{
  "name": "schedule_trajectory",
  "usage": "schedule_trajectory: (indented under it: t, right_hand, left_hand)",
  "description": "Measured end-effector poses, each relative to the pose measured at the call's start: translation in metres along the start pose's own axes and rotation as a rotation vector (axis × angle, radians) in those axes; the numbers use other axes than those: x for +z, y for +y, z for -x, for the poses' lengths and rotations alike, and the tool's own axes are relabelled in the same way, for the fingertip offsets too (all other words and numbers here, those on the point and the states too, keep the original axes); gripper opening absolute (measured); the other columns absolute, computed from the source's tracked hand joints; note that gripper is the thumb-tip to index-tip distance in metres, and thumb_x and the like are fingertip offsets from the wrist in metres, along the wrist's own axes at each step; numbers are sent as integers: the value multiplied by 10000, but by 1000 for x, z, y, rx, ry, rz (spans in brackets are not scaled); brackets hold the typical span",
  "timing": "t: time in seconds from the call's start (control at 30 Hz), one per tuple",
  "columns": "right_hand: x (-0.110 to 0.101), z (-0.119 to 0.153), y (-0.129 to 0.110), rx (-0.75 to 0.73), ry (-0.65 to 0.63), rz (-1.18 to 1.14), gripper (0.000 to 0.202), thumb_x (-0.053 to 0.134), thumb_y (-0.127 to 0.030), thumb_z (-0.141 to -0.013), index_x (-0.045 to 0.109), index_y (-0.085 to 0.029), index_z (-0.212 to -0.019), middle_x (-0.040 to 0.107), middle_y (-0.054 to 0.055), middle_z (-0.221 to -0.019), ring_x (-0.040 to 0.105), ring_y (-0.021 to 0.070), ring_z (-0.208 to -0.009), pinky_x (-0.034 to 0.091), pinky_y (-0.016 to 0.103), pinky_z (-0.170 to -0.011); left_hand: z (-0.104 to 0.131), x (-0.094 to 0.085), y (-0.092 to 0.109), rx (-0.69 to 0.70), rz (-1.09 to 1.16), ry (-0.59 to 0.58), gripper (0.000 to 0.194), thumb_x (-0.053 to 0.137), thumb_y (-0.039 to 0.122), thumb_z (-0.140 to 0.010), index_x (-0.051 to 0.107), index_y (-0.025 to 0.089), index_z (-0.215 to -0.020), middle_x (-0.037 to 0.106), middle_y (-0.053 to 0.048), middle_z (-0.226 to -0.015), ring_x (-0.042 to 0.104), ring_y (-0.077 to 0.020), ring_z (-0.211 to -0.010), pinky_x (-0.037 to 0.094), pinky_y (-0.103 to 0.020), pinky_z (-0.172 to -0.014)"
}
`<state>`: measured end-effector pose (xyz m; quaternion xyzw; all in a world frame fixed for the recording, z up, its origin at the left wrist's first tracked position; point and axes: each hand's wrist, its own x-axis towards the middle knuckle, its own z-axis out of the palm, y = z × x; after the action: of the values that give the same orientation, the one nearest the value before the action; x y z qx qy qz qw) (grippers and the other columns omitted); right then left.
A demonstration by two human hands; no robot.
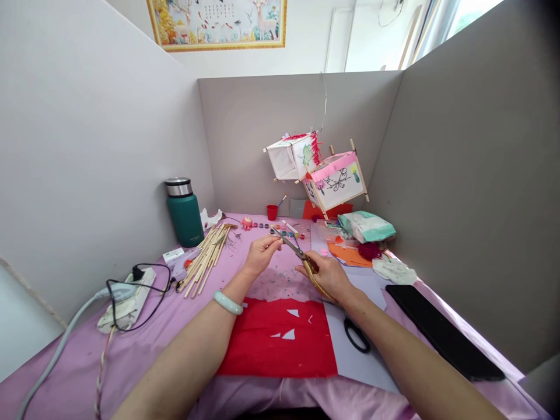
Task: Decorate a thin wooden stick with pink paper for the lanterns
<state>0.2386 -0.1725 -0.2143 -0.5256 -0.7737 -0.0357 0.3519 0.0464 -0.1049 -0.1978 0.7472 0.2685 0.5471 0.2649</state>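
My right hand [329, 274] grips a pair of scissors [301, 253] with gold-coloured handles, the blades pointing up and to the left. Close to the blade tips, my left hand [261, 253] is closed in a pinch; what it holds is too small to make out. Both hands are above the pink tablecloth, where small scraps lie scattered. Nearer to me, a red sheet [280, 353] lies spread out with several white paper scraps [289, 334] on it. A second pair of scissors with black handles [356, 335] lies partly hidden under my right forearm.
Bamboo sticks [210, 256], a green bottle [184, 213] and a power strip [126, 306] stand or lie left. Two paper lanterns [336, 181] hang behind from a wire. A red cup [272, 212] and paint pots are at the back; a wipes pack [366, 226] and black phone-like slab [441, 329] lie right.
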Motion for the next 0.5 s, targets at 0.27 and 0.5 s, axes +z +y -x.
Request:
schedule_trajectory:
  t: [0.27,0.5]
  right_hand:
    - [1,-1,9,7,71,32,345,523,-495,-787,572,-209,-973,624,8,-682,557,160,-592,378,251,-554]
    - [-5,0,5,-74,58,84,443,585,-514,-750,547,-207,-1066,647,60,-938,598,199,-803,421,280,-672]
  left_hand:
    - [2,3,5,-80,96,-84,291,461,377,-834,644,151,-822,585,-26,-698,531,-134,-728,421,-249,-700]
    - [2,0,0,-57,59,-64,350,383,414,-867,541,154,-695,536,-14,-677,459,-114,-664,386,-239,-657]
